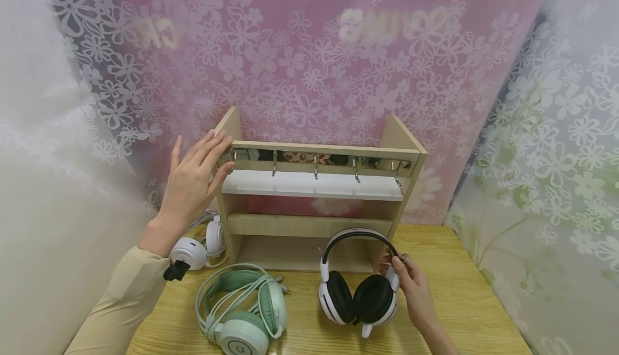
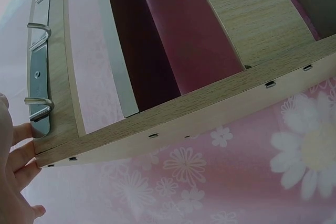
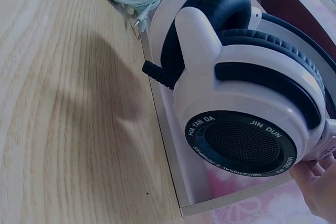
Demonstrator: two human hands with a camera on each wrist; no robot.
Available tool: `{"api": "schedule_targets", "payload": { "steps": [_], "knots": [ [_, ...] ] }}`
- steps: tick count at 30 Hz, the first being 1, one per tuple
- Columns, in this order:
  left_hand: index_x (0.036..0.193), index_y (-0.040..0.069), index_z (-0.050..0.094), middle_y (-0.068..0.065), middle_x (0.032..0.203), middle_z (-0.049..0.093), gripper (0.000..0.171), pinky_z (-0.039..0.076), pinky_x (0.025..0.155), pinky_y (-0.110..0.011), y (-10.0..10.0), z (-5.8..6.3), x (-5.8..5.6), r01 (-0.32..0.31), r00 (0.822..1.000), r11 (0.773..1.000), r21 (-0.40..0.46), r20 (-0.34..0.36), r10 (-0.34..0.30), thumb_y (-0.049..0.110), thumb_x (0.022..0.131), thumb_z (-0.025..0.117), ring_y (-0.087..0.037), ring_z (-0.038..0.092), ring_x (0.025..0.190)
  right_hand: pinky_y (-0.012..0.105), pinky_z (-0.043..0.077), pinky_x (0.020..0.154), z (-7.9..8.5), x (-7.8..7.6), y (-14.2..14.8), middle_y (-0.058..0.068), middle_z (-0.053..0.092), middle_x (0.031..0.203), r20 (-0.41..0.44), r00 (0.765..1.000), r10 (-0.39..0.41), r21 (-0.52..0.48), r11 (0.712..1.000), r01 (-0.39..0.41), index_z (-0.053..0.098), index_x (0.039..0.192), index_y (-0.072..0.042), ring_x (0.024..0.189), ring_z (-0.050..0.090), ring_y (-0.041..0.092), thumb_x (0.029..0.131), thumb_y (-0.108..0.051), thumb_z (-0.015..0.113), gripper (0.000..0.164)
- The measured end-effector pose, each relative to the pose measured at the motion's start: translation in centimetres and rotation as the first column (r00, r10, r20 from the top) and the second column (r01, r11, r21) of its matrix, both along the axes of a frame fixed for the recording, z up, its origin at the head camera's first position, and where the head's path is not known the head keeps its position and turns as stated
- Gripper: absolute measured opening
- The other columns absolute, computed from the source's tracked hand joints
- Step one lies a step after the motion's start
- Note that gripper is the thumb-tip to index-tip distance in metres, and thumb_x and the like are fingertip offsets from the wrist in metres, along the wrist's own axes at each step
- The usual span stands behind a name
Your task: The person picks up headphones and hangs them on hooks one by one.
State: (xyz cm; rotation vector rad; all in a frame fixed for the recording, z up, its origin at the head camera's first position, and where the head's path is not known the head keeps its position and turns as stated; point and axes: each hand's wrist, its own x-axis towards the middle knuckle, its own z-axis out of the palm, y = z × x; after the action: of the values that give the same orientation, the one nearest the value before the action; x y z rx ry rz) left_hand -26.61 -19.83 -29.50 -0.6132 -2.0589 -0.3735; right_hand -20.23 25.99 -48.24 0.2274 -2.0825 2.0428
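My left hand (image 1: 193, 178) rests with extended fingers on the upper left corner of a light wooden shelf rack (image 1: 309, 225). In the left wrist view, its fingertips touch the corner beside the end of a metal hook strip (image 2: 38, 74). Lower right, my right hand (image 1: 417, 290) holds white-and-black headphones (image 1: 374, 297) by the right side of the headband, just above the ear cup. The headphones hang upright in front of the rack, cups down, with a short microphone stub (image 3: 157, 74) showing in the right wrist view.
Mint-green headphones (image 1: 273, 309) with a bundled cable lie on the wooden table (image 1: 464, 290), front left. Another white pair (image 1: 188, 253) sits beside the rack's left side, partly behind my left forearm. Several silver hooks (image 1: 316, 167) line the rack's top rail. Floral curtains (image 1: 309, 65) surround the table.
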Motion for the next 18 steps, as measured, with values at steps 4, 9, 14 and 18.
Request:
{"api": "schedule_targets", "payload": {
  "steps": [4,9,14,18],
  "knots": [
    [0.148,0.01,0.053,-0.01,0.15,0.053,0.054,0.004,0.124,-0.057,-0.03,-0.01,0.01,0.0,1.0,1.0,-0.001,0.005,0.0,0.044,0.106,0.05,-0.027,0.042,0.145,0.027,0.058,0.088,0.11,-0.01,0.16,0.011,0.071,0.113,-0.013,1.0,0.007,-0.005,1.0,-0.007,0.048,0.122,0.019,0.106,0.071,0.016,0.111,-0.016,0.042,0.038],
    [0.148,0.01,0.053,-0.01,0.151,0.053,0.052,0.004,0.124,-0.057,-0.03,-0.02,0.08,-0.004,1.0,1.0,-0.003,0.013,0.004,0.035,0.103,0.059,-0.027,0.042,0.145,0.028,0.058,0.089,0.14,-0.04,0.26,0.009,0.071,0.112,-0.024,1.0,0.008,-0.015,1.0,-0.008,0.047,0.123,0.021,0.106,0.071,0.015,0.111,-0.015,0.042,0.039],
    [0.147,0.01,0.053,-0.01,0.15,0.053,0.052,0.004,0.124,-0.057,0.02,0.04,0.08,-0.006,1.0,1.0,-0.003,0.009,0.006,0.036,0.103,0.058,-0.027,0.042,0.145,0.029,0.058,0.089,0.28,-0.04,0.28,0.01,0.072,0.111,-0.031,1.0,0.0,-0.018,1.0,-0.001,0.046,0.126,0.022,0.105,0.072,0.016,0.111,-0.016,0.042,0.041],
    [0.147,0.01,0.054,-0.011,0.15,0.054,0.053,0.004,0.124,-0.057,0.02,0.07,0.07,-0.003,1.0,1.0,-0.001,0.005,0.003,0.042,0.105,0.052,-0.027,0.042,0.145,0.03,0.058,0.09,0.46,0.01,0.31,0.006,0.073,0.11,-0.023,1.0,-0.009,-0.025,1.0,0.009,0.047,0.125,0.02,0.104,0.072,0.016,0.111,-0.016,0.042,0.04]
  ]
}}
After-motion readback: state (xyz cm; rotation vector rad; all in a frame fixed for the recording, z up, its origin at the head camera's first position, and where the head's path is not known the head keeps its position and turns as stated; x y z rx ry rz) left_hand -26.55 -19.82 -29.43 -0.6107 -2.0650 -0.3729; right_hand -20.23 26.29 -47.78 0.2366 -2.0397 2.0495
